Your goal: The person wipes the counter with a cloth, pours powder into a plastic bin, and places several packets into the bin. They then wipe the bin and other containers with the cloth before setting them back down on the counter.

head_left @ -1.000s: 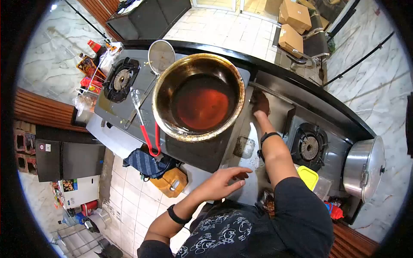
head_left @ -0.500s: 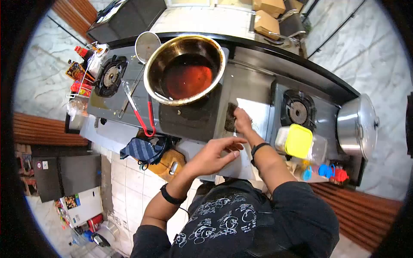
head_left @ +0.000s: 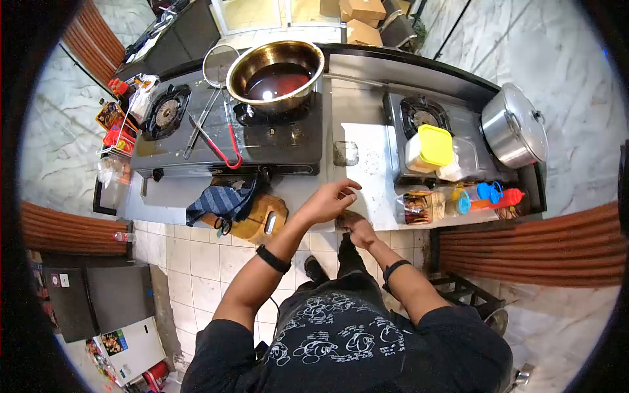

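Observation:
My right hand [head_left: 362, 234] is low at the counter's front edge, its fingers closed around a small brownish thing [head_left: 346, 219] that is mostly hidden. What it is, I cannot make out. Just above and to the left hovers my left hand [head_left: 327, 202], fingers loosely apart and nothing in it. Behind both hands lies the steel counter strip [head_left: 373, 190], with a dark square patch [head_left: 346, 153] and scattered wet specks on it. A large brass-coloured pan [head_left: 236, 85] of dark reddish liquid sits on the left stove.
Red-handled tongs [head_left: 223, 157] and a strainer [head_left: 221, 65] rest on the left stove. A wooden board [head_left: 252, 226] with a dark cloth [head_left: 223, 203] lies at the front edge. Rightward are a yellow-lidded tub [head_left: 434, 147], several bottles [head_left: 491, 196] and a lidded pot [head_left: 514, 128].
My right hand has drawn back from the counter strip to its front edge. The left hand has shifted slightly up in view, and my view has moved back from the stove.

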A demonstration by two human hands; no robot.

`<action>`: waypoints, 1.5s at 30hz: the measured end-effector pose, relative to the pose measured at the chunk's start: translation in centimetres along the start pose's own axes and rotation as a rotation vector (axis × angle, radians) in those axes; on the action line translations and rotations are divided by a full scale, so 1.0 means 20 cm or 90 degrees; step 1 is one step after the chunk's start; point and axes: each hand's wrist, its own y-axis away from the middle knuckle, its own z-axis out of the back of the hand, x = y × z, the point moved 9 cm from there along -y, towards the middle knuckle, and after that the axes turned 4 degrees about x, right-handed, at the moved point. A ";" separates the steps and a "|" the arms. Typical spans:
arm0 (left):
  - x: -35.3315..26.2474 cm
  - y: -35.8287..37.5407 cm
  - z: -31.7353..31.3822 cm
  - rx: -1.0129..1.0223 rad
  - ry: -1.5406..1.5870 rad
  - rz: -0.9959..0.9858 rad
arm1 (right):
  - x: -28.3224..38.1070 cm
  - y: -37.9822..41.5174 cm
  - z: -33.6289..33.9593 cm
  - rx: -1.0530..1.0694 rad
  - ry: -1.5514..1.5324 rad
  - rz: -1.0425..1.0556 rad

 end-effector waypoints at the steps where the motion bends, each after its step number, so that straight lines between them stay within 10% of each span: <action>1: 0.07 -0.02 -0.03 0.009 -0.041 0.022 | 0.02 0.08 0.00 -0.007 0.004 -0.004; 3: 0.21 -0.05 -0.08 -0.014 -0.062 -0.016 | 0.07 0.23 0.00 0.091 -0.436 -0.054; 9: 0.26 -0.08 -0.09 -0.170 -0.187 -0.086 | -0.07 0.13 0.68 -0.440 -0.293 -0.218; 17: 0.33 -0.21 -0.13 -0.161 -0.315 -0.182 | 0.02 -0.31 1.19 -0.542 -0.055 -0.201; 22: 0.30 -0.23 -0.04 -0.202 -0.344 -0.088 | -0.04 -0.46 1.20 -0.479 -0.226 -0.178; 35: 0.36 -0.24 -0.04 -0.187 -0.379 -0.030 | -0.57 -1.09 1.12 -0.328 0.107 -0.195; 45: 0.34 -0.24 -0.05 -0.205 -0.394 -0.063 | -0.04 -0.57 0.75 -0.210 0.071 0.113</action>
